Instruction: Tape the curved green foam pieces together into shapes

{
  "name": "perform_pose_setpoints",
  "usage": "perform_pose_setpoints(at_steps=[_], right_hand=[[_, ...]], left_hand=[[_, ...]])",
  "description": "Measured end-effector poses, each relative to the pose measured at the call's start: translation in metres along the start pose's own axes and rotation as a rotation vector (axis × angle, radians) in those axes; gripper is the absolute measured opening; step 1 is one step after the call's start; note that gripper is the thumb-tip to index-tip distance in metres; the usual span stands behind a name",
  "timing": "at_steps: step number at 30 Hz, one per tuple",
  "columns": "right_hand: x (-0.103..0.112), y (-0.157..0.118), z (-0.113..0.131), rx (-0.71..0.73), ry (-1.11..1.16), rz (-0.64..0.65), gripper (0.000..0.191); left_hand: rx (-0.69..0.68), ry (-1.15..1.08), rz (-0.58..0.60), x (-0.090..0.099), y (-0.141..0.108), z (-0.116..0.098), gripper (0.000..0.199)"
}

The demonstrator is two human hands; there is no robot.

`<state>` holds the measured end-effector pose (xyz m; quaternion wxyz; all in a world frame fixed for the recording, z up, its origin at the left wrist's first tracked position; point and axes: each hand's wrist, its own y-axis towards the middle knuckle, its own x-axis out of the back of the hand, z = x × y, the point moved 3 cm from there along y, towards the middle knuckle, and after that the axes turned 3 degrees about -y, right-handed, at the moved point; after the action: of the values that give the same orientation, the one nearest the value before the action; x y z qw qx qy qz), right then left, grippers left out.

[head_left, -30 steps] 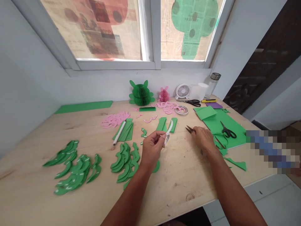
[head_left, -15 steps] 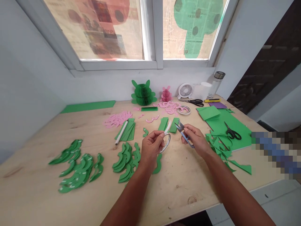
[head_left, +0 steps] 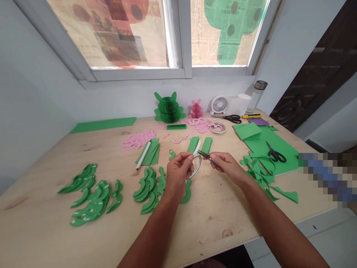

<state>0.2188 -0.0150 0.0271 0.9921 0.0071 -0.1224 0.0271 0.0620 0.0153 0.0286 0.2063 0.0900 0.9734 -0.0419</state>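
Note:
My left hand (head_left: 180,169) pinches a roll of white tape (head_left: 196,166), and a loose strip of it sticks up above the fingers. In my right hand (head_left: 227,165) is a pair of small snips (head_left: 205,154), blades pointing left and meeting the tape strip. Green paper strips (head_left: 206,145) lie on the table just beyond the hands. Stacks of wavy green cut-outs (head_left: 149,190) sit left of my left forearm, with more such pieces (head_left: 96,203), bearing white tape bits, farther left.
Behind are a green paper figure (head_left: 168,109), a pink one (head_left: 196,109), pink cut-outs (head_left: 139,139), a small fan (head_left: 219,104) and a bottle (head_left: 258,95). At right, black scissors (head_left: 276,154) lie on green sheets (head_left: 284,165) beside green scraps (head_left: 260,169).
My right hand has moved left and turned the snips, bringing their blades to the tape strip. My left hand still holds the tape roll in nearly the same place.

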Motion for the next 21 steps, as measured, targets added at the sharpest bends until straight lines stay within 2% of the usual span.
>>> perform_pose_setpoints(at_steps=[13,21], right_hand=[[-0.0034,0.0010,-0.0018,-0.001,0.075,-0.025,0.041],[0.0008,0.0023,-0.0029,-0.013,0.174,-0.090,0.038]], left_hand=[[0.045,0.017,0.028,-0.0009,0.0014,0.0074,0.024],[0.034,0.011,0.041,-0.0017,0.0001,0.0066,0.025]])
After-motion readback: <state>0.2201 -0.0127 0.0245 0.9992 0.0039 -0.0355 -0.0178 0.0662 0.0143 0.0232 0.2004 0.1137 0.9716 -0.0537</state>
